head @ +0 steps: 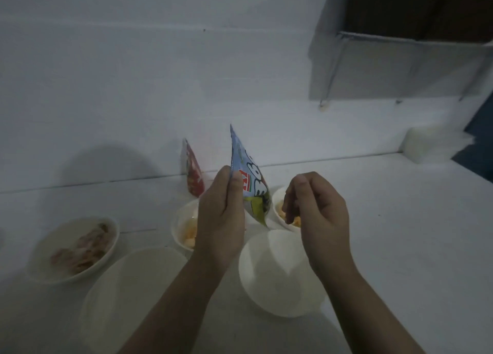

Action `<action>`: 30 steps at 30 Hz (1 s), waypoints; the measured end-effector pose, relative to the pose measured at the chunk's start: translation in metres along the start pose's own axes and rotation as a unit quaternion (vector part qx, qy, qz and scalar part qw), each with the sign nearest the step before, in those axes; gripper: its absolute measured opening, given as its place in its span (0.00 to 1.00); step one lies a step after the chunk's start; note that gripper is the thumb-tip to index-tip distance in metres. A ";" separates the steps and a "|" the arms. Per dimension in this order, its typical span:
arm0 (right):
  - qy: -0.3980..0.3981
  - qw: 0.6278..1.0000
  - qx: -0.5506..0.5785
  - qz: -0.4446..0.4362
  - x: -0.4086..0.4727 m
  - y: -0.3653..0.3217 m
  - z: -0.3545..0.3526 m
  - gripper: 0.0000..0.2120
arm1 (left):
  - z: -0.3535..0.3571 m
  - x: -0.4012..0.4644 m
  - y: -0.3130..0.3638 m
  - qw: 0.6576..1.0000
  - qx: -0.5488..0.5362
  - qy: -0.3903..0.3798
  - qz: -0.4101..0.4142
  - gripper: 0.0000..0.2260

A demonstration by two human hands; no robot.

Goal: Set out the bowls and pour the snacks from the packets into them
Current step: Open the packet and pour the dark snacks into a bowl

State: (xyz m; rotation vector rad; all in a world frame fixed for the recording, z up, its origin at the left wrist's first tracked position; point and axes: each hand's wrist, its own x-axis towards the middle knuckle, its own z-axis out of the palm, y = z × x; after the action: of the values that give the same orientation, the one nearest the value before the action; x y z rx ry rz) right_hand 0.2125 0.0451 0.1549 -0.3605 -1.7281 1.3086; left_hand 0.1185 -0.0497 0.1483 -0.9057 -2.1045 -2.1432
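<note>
While pinched by left hand [221, 215], blue packet [250, 183] (tilted) above empty bowl [277, 273].

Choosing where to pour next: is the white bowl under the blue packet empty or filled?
Empty. The white bowl shows only bare white inside, below the blue packet.

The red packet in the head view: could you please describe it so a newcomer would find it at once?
Start at the white wall behind the white table. The red packet stands upright where the two meet, beyond the bowls and just left of the left hand. It is the only red packet, and no hand holds it, whereas the blue packet is in that hand's grip.
</note>
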 end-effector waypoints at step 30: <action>0.016 0.962 -0.056 0.267 -0.027 0.061 -0.276 0.18 | 0.252 -0.099 0.014 0.921 0.082 -0.378 -0.046 0.16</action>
State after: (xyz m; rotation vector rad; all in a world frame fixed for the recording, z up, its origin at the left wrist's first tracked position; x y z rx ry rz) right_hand 0.4284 0.2193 0.0949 -0.9597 -1.7460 1.5681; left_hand 0.3051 0.1419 0.1049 -1.8731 -2.6115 -1.7662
